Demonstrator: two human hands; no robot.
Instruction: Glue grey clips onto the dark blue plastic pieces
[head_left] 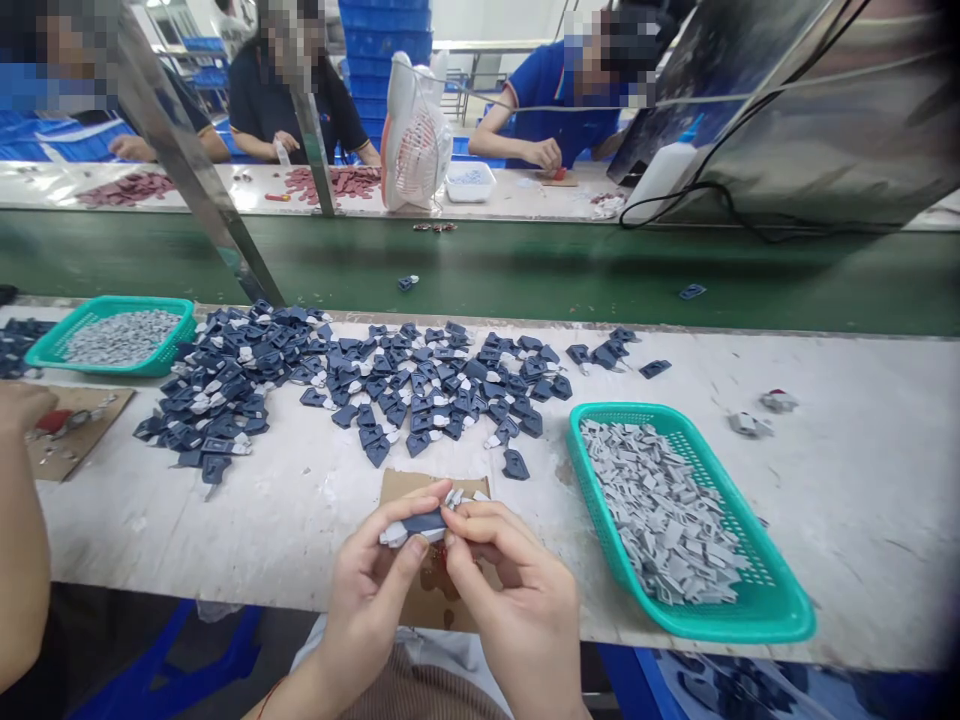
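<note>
So the thing being handled is a dark navy plastic piece [424, 522] with a pale grey end, and it sits right between the two hands, held up over a brown, stained sheet of cardboard [429, 610] on the whitish worktop [862, 450]. I'll use the cardboard as the landmark for everything. The left hand [379, 575] has the piece pinched between thumb and fingers, almost closed, with the pale grey end poking out on its outer side. The right hand [517, 575] is curled in too, thumb and fingertips drawn together at the other end of that same piece; a small light-grey bit [454, 497] shows by its fingertips, but I can't tell if it's gripped or part of the piece. Something small and red [441, 556] peeks out under the fingers, over the cardboard, mostly hidden. Beyond the cardboard and off to its left there's a big messy heap of navy plastic parts [427, 400], lots with pale grey ends. Right of the cardboard is a teal-green perforated plastic basket [784, 620] loaded with small light-grey plastic pieces [667, 515]. Way past the cardboard, a dark green belt [487, 255] runs across, and far to its left is a co-worker's hand [26, 405].
</note>
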